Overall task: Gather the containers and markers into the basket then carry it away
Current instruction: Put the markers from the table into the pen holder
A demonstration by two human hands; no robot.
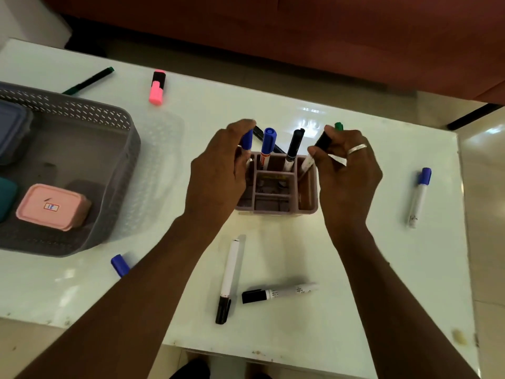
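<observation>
I see both grips busy: the left hand (pixel 218 173) curls round a blue-capped marker (pixel 247 139) and the right hand (pixel 347 170) pinches a black-capped white marker (pixel 323 140), each upright to slot into the mauve divided plastic pen holder (pixel 276 210) on the white tabletop (pixel 355 269), right of the grey perforated plastic basket (pixel 128 149).

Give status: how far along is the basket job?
Done: the pink container and two more sit in the basket; two markers stand in the holder. In hand: left hand holds a blue marker, right hand a black-capped marker, both at the holder. Left: pink highlighter, green pen and other loose markers on the table, then the holder, then carrying.
</observation>
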